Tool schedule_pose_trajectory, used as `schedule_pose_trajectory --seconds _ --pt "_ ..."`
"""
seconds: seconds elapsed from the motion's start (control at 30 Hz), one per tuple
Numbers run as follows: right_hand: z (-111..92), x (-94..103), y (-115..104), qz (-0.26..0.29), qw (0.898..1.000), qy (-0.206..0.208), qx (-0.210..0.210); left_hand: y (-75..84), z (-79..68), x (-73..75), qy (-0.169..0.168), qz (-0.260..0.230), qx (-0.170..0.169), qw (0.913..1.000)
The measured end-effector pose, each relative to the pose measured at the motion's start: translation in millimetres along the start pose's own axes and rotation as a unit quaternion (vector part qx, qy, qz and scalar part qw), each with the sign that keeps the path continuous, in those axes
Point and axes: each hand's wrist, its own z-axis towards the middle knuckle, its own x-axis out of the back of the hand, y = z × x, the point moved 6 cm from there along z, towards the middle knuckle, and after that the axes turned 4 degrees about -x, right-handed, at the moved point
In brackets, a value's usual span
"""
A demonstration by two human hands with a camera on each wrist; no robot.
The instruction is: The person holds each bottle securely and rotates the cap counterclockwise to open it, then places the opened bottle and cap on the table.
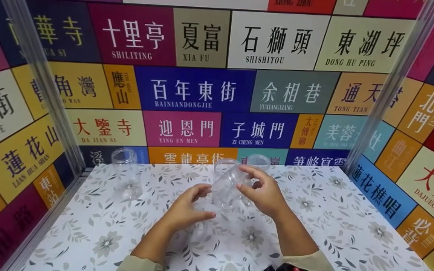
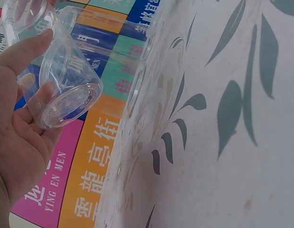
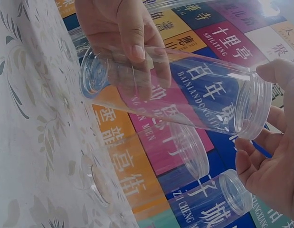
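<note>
I have a clear jar off the counter, lying tilted between my two hands just above the middle of the head view. My left hand cradles the closed base end: the thumb lies along the side and the fingers curl round behind the wall, as the right wrist view shows near its top. My right hand takes the open, threaded mouth end, thumb on top of the rim and fingers bent under it, so both sets of fingers are closed on the jar rather than spread. Three more clear jars stand upright: one at left centre of the head view, well apart from my hands, and two close together behind the held jar, near the back edge of the counter, partly hidden by it. I judge the step in hand is turning or steadying this jar between my hands. To do it well I should keep the left grip light but sure, since the plastic looks thin and smooth and could slip or flex; hold by the ribbed neck with the right, where there is purchase; and keep the jar low over the flowered cloth and clear of the two jars behind, which a careless swing of the mouth end could knock over.
</note>
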Motion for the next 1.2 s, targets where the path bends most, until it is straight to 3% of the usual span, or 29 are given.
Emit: schedule_pose_trajectory --seconds 0.8,1.0,1.2 --pt "-0.5 3.6 1.6 0.017 1.0 0.008 -0.02 -2.4 -0.5 3.0 0.008 -0.006 0.007 0.9999" --pt "2.6 7.3 0.4 0.032 0.999 0.007 -0.003 -6.6 0.4 7.5 0.033 -0.025 0.007 0.9991" --pt "5.2 11.3 5.8 0.06 0.998 0.006 -0.014 -12.5 1.0 15.0 0.08 -0.049 0.017 0.9954"
